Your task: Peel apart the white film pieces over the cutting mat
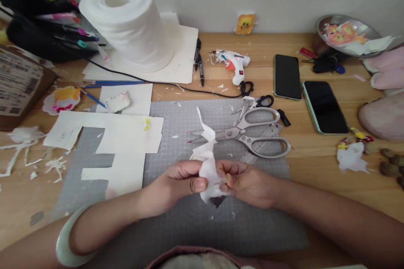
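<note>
Above the grey cutting mat (176,227), a crumpled piece of white tissue (209,176) is held between my two hands. My left hand (176,183) pinches its left side, thumb on top. Fingertips of my right hand (249,183) are closed on its right edge. A thin twisted strip of the tissue sticks up away from me. Just under its lower edge shows a small dark patch that I cannot make out. Beyond my hands lie large grey-handled scissors (235,133), blades pointing left, over a metal ruler (261,145).
Cut white card (126,134) lies left on the mat. Behind stand a big tissue roll (126,29) and a white glue gun (235,63) with its cord trailing left. Two phones (287,76) and a metal bowl (318,38) of paper cutouts are at right. A cardboard box (22,84) stands left.
</note>
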`<action>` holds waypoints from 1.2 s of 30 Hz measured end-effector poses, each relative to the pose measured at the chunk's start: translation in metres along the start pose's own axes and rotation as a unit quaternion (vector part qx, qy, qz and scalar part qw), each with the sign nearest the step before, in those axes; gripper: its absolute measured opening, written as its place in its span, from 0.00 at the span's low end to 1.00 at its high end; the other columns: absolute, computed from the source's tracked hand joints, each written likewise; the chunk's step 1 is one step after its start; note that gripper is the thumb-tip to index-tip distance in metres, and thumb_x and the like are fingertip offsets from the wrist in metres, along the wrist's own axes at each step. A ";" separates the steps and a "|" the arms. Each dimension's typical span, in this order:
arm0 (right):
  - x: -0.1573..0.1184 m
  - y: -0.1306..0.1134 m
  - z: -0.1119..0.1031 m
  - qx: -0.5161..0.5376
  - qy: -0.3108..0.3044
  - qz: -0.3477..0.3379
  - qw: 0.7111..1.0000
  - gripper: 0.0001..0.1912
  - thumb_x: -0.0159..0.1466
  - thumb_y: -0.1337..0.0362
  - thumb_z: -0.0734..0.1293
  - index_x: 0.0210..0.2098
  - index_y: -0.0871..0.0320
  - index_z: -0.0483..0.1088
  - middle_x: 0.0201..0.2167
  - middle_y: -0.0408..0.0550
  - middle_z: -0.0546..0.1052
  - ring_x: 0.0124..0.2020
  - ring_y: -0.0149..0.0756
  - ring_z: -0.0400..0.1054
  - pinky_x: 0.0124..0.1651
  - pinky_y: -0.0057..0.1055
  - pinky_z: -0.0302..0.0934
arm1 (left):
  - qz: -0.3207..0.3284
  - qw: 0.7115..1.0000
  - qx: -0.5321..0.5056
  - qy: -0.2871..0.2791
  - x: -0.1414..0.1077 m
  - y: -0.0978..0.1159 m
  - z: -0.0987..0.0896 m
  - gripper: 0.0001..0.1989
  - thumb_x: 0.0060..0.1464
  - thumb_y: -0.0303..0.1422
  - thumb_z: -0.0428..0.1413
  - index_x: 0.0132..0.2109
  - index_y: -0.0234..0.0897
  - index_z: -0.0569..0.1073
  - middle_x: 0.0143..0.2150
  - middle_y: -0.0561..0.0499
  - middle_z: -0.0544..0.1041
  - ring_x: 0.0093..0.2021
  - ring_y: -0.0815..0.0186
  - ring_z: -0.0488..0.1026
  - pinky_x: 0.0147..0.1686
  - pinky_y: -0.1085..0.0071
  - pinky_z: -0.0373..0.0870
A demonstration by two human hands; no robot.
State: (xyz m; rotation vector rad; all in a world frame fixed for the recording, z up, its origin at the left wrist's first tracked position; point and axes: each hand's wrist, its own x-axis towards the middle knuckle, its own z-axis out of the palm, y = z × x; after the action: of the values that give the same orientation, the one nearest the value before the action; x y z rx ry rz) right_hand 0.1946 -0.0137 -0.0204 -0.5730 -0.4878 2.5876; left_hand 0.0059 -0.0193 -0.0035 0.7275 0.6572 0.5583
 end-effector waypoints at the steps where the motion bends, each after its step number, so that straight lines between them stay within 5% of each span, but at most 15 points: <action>1: 0.000 0.000 0.000 0.008 -0.013 -0.001 1.000 0.17 0.51 0.58 0.73 0.26 0.61 0.63 0.21 0.38 0.64 0.25 0.23 0.57 0.32 0.23 0.48 | -0.003 1.000 -0.006 0.004 0.000 0.000 0.000 0.11 0.50 0.37 0.59 0.38 0.36 0.79 0.32 0.50 0.76 0.33 0.67 0.68 0.34 0.74 0.61; 11: -0.004 -0.009 0.002 0.031 -0.068 0.030 0.997 0.16 0.53 0.58 0.72 0.26 0.61 0.63 0.21 0.39 0.65 0.25 0.25 0.59 0.32 0.24 0.53 | -0.019 0.999 -0.023 0.028 -0.004 -0.001 0.003 0.14 0.46 0.40 0.61 0.36 0.34 0.77 0.31 0.48 0.77 0.33 0.63 0.72 0.35 0.69 0.64; 17: 0.004 -0.005 0.005 -0.083 0.071 0.043 0.993 0.25 0.46 0.54 0.75 0.35 0.61 0.65 0.28 0.41 0.68 0.26 0.24 0.61 0.28 0.23 0.55 | 0.004 0.993 0.101 0.057 -0.001 0.005 0.004 0.14 0.53 0.40 0.55 0.40 0.35 0.76 0.34 0.49 0.76 0.36 0.65 0.70 0.38 0.70 0.64; 22: 0.006 0.001 0.009 -0.126 0.150 0.023 0.980 0.20 0.50 0.54 0.73 0.32 0.62 0.64 0.24 0.38 0.66 0.24 0.22 0.58 0.27 0.22 0.51 | 0.024 0.987 0.154 0.041 0.003 0.006 0.007 0.14 0.55 0.39 0.53 0.42 0.35 0.75 0.36 0.49 0.76 0.39 0.64 0.69 0.39 0.71 0.64; 36: 0.002 0.010 0.003 0.006 0.081 0.035 0.996 0.20 0.44 0.56 0.77 0.29 0.62 0.69 0.24 0.40 0.68 0.27 0.25 0.58 0.33 0.25 0.48 | 0.014 0.979 0.204 -0.011 0.005 0.009 -0.002 0.18 0.52 0.45 0.54 0.31 0.33 0.76 0.28 0.51 0.70 0.31 0.67 0.63 0.33 0.73 0.60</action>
State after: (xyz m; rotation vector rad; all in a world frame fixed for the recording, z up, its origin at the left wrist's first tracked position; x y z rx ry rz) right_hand 0.1882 -0.0221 -0.0227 -0.8019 -0.4050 2.5806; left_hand 0.0054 -0.0098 0.0005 1.1276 0.7509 0.4437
